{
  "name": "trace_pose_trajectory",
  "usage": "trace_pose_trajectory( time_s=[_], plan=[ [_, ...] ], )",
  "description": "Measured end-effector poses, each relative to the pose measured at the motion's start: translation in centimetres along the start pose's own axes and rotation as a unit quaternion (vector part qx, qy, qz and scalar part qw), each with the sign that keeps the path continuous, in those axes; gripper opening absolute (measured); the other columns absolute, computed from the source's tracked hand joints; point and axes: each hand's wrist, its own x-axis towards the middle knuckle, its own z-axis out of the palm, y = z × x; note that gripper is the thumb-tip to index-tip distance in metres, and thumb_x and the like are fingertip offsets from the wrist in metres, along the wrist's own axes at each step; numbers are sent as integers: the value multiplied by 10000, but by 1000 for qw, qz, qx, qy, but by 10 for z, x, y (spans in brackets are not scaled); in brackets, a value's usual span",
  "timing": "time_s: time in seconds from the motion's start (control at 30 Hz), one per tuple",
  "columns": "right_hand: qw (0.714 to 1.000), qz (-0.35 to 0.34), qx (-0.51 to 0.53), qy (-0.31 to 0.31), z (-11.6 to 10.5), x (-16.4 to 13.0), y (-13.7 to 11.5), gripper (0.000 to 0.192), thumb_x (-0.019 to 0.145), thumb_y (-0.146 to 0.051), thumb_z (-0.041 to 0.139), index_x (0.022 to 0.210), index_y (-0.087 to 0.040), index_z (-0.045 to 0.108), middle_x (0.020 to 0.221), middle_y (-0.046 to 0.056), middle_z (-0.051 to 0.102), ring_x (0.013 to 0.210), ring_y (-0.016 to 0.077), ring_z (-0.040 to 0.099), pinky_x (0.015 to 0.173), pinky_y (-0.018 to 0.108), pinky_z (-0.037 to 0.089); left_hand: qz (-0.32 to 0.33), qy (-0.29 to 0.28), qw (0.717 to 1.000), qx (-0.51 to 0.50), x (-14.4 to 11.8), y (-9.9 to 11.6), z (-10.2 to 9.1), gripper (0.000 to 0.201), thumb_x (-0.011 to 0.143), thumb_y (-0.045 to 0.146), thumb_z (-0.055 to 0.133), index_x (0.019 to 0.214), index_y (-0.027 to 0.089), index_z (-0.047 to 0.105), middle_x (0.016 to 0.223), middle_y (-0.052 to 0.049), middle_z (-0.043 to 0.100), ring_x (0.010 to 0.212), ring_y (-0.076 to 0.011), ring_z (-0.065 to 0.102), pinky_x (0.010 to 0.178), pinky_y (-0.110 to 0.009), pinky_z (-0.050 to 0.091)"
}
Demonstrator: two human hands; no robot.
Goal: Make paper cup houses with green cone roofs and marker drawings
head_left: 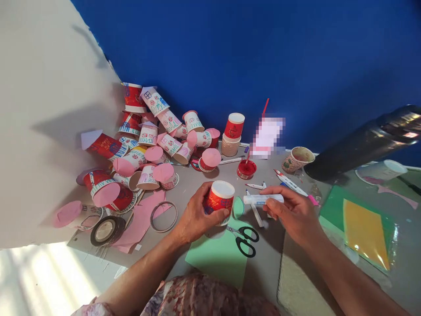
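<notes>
My left hand is wrapped round a red paper cup with blue drawing on it; its pale round end faces up. In my right hand is a white glue stick, pinched level, its tip pointing at the cup but apart from it. Below the cup lie black-handled scissors, their blades partly hidden by it, on a light green paper sheet. A small green paper piece sits just right of the cup.
Decorated paper cups are heaped at the back left. Tape rolls and pink paper lie at left. Behind my hands stand a red paint pot and stacked cups. Markers, a dark flask and packaged paper are at right.
</notes>
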Motion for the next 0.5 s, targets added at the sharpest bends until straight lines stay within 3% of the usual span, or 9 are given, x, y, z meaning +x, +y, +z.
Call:
trace_pose_trajectory(
  time_s=[0.27,0.4,0.5],
  plan=[
    [975,-158,-158,-11,15,-5,-28,234,897,-450,698,944,-224,735,675,11,637,528,131,488,472,261,369,64,-33,990,120,-1,-1,1,568,746,277,743,1279,170,578,1240,-114,669,1083,-286,638,959,-413,491],
    [947,-232,-217,-54,24,-4,-37,187,931,-407,656,942,-233,723,741,36,692,527,140,530,496,275,418,64,-84,979,175,-3,0,0,559,764,260,724,1302,200,585,1201,-104,678,1061,-284,656,939,-408,506],
    [922,-292,-249,-52,30,-2,-45,127,924,-359,662,931,-244,715,737,26,703,530,137,545,518,269,428,82,-117,966,216,-4,-2,0,580,758,257,711,1321,203,583,1155,-108,667,1038,-295,653,904,-417,517]
  ],
)
